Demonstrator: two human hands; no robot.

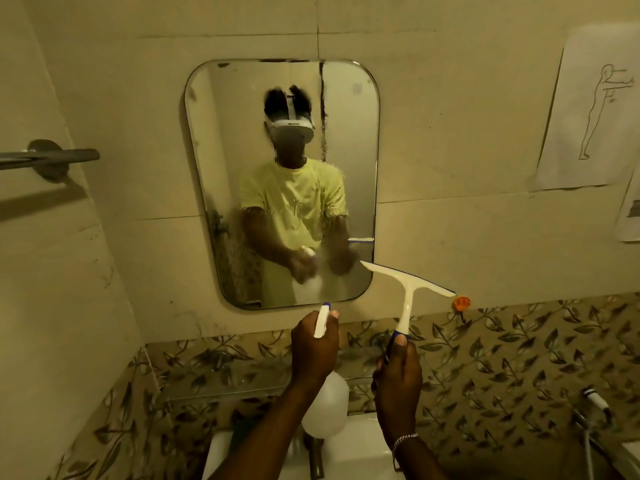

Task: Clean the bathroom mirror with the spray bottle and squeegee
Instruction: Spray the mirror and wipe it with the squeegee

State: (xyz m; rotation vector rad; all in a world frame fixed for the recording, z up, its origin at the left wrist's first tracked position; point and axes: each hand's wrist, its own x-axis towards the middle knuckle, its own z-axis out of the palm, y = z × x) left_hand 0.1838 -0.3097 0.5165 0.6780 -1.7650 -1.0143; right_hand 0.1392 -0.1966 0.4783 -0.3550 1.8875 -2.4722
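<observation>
The mirror (282, 183) hangs on the tiled wall above the basin (360, 445), a rounded rectangle with bare wall all around it. Its lower half looks misted with droplets and streaks, so I judge the spraying step is under way or nearly finished, with wiping not yet begun.

The spray bottle (325, 403) is held just below the mirror's bottom edge, nozzle aimed at the glass. The left hand (313, 348) has its grip closed around the bottle's neck, fingers at the trigger. The right hand (398, 372) has its grip wrapped tight on the handle of the squeegee (407, 289), whose blade is raised by the mirror's lower right corner, apart from the glass as far as I can tell.

Next, the blade needs setting flat at the mirror's top edge and drawing down in even strokes. There is room above and to both sides; a towel rail (52, 157) on the left wall and an orange hook (462, 303) near the blade's right tip stand clear of the strokes.
</observation>
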